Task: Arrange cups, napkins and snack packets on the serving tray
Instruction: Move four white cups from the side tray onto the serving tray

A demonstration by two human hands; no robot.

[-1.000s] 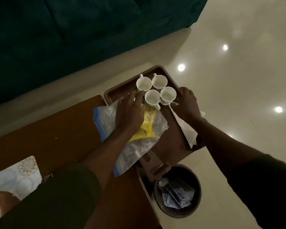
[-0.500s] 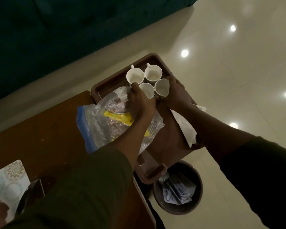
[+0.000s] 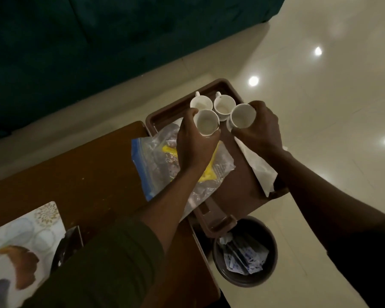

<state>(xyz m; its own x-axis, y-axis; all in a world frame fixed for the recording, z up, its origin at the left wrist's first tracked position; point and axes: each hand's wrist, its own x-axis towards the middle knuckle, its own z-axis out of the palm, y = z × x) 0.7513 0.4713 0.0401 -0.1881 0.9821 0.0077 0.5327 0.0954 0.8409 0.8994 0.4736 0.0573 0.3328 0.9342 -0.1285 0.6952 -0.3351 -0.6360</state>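
A brown serving tray (image 3: pixel 236 192) hangs over the right edge of a wooden table (image 3: pixel 76 174). Two white cups (image 3: pixel 201 103) (image 3: pixel 224 105) stand at its far end. My left hand (image 3: pixel 193 145) is shut on a third white cup (image 3: pixel 206 124), tilted toward me. My right hand (image 3: pixel 261 130) is shut on a fourth white cup (image 3: pixel 242 116), also tilted. A clear zip bag of snack packets (image 3: pixel 160 161) with a blue edge lies across the tray's left rim under my left wrist. A white napkin (image 3: pixel 259 167) lies along the tray's right side.
A dark round waste bin (image 3: pixel 245 254) with crumpled wrappers stands on the glossy floor below the tray's near end. A patterned placemat (image 3: pixel 20 241) and a dark object beside it lie at the table's near left. A dark green sofa (image 3: pixel 98 41) fills the background.
Both hands have closed on the two nearer cups, lifted them off the tray and tilted them toward me. The two far cups have stayed put.
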